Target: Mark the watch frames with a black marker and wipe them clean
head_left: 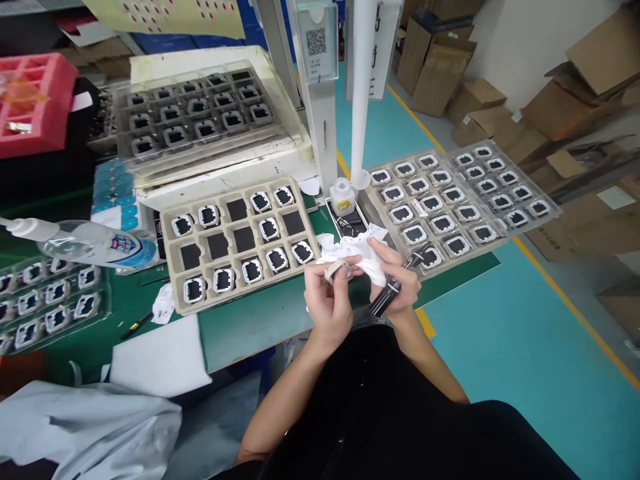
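Observation:
My left hand [327, 303] pinches a small silver-grey metal frame [336, 269], seen nearly edge-on, between thumb and fingers. Just right of it, my right hand [400, 280] grips a crumpled white cloth [367, 257]. A black marker-like tool [385, 298] with pale lettering is also in that hand, lying slantwise across the palm. The cloth touches or nearly touches the frame; the exact contact is hidden by fingers. Behind my left hand lies a beige tray [227, 223] with rounded metal frames in several of its pockets.
Clear plastic trays of similar frames [430, 213] overhang the bench at right. A small white bottle [343, 195] stands beside a white post [323, 133]. At left are a spray bottle [95, 243] and another frame tray [50, 300]. Someone's grey-blue sleeve [90, 427] shows lower left.

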Action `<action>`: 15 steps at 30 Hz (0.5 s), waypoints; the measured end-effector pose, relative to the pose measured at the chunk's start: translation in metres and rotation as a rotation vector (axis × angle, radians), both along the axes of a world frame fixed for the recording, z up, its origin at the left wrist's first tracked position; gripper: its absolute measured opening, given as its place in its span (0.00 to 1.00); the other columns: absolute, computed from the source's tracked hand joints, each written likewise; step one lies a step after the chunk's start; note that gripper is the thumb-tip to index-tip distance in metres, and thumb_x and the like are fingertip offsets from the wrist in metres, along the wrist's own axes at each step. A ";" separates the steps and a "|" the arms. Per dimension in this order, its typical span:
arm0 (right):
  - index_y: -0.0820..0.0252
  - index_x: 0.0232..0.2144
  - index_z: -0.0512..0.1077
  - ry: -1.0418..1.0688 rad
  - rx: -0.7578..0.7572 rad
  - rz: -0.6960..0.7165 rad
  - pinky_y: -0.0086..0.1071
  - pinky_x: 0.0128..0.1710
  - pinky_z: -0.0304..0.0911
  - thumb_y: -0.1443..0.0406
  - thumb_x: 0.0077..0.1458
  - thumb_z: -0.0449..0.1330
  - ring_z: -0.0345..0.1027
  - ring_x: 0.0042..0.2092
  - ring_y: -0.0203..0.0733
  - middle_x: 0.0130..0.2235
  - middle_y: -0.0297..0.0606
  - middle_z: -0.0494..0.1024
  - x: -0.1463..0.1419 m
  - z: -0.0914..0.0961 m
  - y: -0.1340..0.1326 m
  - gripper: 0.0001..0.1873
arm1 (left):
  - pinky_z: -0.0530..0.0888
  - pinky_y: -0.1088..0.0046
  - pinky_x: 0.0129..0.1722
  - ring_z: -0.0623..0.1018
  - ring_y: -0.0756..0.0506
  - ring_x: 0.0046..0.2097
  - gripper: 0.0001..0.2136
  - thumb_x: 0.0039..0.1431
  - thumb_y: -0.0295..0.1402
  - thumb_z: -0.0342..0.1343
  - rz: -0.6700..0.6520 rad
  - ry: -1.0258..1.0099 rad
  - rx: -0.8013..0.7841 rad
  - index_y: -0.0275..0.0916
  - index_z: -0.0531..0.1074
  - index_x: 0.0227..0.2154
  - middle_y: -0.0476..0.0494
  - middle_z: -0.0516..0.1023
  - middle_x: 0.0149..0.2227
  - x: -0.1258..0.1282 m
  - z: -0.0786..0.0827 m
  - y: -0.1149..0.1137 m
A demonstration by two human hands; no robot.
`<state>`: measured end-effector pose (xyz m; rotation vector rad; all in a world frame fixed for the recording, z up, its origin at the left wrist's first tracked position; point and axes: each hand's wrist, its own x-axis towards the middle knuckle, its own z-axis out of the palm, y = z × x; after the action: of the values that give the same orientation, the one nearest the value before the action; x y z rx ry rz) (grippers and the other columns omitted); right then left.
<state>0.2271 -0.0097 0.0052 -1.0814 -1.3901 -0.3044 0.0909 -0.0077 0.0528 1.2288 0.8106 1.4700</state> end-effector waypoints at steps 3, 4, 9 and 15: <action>0.48 0.56 0.69 0.024 -0.023 0.063 0.59 0.51 0.88 0.65 0.73 0.60 0.86 0.59 0.57 0.61 0.48 0.87 -0.008 0.002 -0.003 0.12 | 0.88 0.63 0.48 0.91 0.44 0.44 0.08 0.80 0.38 0.60 0.075 -0.021 -0.011 0.43 0.68 0.47 0.41 0.91 0.48 -0.002 0.004 0.002; 0.49 0.57 0.69 0.027 -0.015 0.070 0.59 0.51 0.88 0.66 0.72 0.60 0.86 0.59 0.57 0.61 0.48 0.87 -0.010 0.002 -0.003 0.13 | 0.88 0.63 0.48 0.91 0.44 0.44 0.08 0.80 0.37 0.60 0.080 -0.026 -0.008 0.43 0.68 0.47 0.41 0.90 0.48 -0.003 0.004 0.002; 0.47 0.60 0.69 0.119 0.061 -0.008 0.60 0.50 0.88 0.66 0.70 0.65 0.88 0.57 0.58 0.60 0.46 0.88 -0.018 -0.004 0.004 0.20 | 0.88 0.62 0.47 0.91 0.43 0.45 0.07 0.81 0.37 0.59 0.003 0.010 -0.025 0.43 0.67 0.48 0.40 0.90 0.48 -0.009 0.001 -0.007; 0.45 0.55 0.63 0.506 -0.051 0.082 0.47 0.40 0.85 0.65 0.73 0.61 0.88 0.41 0.48 0.47 0.37 0.88 -0.033 0.011 0.000 0.14 | 0.89 0.61 0.44 0.91 0.41 0.45 0.06 0.80 0.37 0.59 -0.159 -0.013 -0.096 0.45 0.68 0.47 0.40 0.89 0.48 -0.013 -0.005 -0.022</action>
<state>0.1938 -0.0097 0.0158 -1.0491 -0.9873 0.0660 0.0782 -0.0295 0.0475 1.1831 0.7488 1.2954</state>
